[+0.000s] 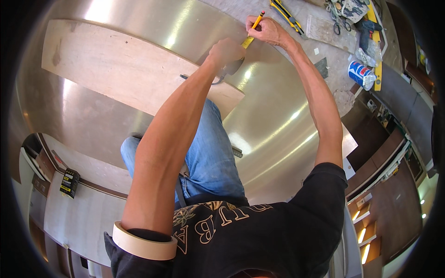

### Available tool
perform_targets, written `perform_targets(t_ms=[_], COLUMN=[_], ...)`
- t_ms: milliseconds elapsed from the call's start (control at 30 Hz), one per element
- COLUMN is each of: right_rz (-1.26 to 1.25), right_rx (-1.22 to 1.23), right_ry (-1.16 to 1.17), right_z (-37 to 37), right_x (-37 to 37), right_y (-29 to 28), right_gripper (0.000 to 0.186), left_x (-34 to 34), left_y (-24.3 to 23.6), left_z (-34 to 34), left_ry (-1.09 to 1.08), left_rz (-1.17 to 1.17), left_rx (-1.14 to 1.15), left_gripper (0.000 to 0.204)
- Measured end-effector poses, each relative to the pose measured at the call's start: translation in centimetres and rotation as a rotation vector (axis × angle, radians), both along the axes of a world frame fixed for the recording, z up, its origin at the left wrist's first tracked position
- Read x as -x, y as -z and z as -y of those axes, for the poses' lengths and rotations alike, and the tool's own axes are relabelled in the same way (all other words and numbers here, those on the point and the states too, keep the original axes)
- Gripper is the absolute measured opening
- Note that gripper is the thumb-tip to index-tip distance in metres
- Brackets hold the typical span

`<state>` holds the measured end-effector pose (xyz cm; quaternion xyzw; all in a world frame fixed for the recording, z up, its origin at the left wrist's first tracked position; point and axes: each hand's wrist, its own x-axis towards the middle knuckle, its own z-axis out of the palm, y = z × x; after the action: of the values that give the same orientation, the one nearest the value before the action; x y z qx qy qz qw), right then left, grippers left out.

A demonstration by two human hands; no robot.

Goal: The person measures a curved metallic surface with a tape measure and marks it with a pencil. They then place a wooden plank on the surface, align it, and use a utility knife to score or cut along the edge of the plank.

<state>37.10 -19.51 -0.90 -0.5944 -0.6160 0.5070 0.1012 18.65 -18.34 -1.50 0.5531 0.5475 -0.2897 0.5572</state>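
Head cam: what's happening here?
A person leans over a shiny metal sheet with a plywood board lying on it. The right hand holds a yellow pencil at a yellow tape measure blade; the left hand presses a dark tool down beside it. A masking tape roll rings the left upper arm.

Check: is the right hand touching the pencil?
Touching. The head view shows the right hand with its fingers wrapped around the pencil, the tip pointing down by a yellow tape measure on the metal sheet.

Bright daylight glares in streaks off the metal sheet (pixel 278 116); around it, fisheye edges bend and darken to black.
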Motion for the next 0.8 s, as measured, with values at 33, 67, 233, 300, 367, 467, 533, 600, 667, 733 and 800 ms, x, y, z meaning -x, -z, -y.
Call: perform_targets(t_ms=[33,67,233,300,367,467,533,600,667,733,800], right_rz=[0.007,0.014,0.029,0.011,0.004,0.010,0.015,-0.001,-0.012,-0.014,0.013], right_rx=[0.001,0.003,-0.010,-0.038,-0.039,-0.010,-0.008,-0.023,-0.032,-0.031,-0.022], right_ry=[-0.002,0.002,-0.009,0.001,-0.002,-0.018,-0.018,0.004,0.018,0.027,-0.017], right_z=[0.0,0.1,0.0,0.1,0.0,-0.1,-0.1,0.0,0.1,0.2,0.1], right_x=[-0.1,-0.3,-0.2,-0.1,0.0,0.2,0.1,0.1,0.1,0.1,-0.3], right_y=[0.0,0.0,0.2,0.3,0.3,-0.1,-0.4,-0.2,0.1,0.4,0.4], right_gripper=[0.018,0.019,0.019,0.018,0.018,0.019,0.019,0.019,0.019,0.019,0.020], left_x=[-0.1,-0.3,-0.2,-0.2,-0.1,0.1,-0.1,-0.1,0.0,0.0,0.0], left_y=[-0.3,-0.7,-0.8,-0.7,-0.3,0.2,-0.4,-0.7,-0.7,-0.5,-0.4], left_z=[-0.1,-0.1,-0.1,-0.1,0.0,0.1,-0.1,-0.2,-0.1,0.0,-0.1], left_ry=[-0.008,-0.016,-0.015,-0.013,-0.006,0.001,0.001,-0.006,-0.019,-0.010,-0.003], left_rz=[0.001,0.002,0.000,0.004,0.008,0.010,0.011,0.010,0.007,0.004,0.007], left_rx=[0.015,0.030,0.010,0.007,-0.012,-0.023,0.015,0.027,0.015,0.012,0.015], left_gripper=[0.034,0.034,0.035,0.035,0.035,0.035,0.036,0.036,0.036,0.036,0.037])
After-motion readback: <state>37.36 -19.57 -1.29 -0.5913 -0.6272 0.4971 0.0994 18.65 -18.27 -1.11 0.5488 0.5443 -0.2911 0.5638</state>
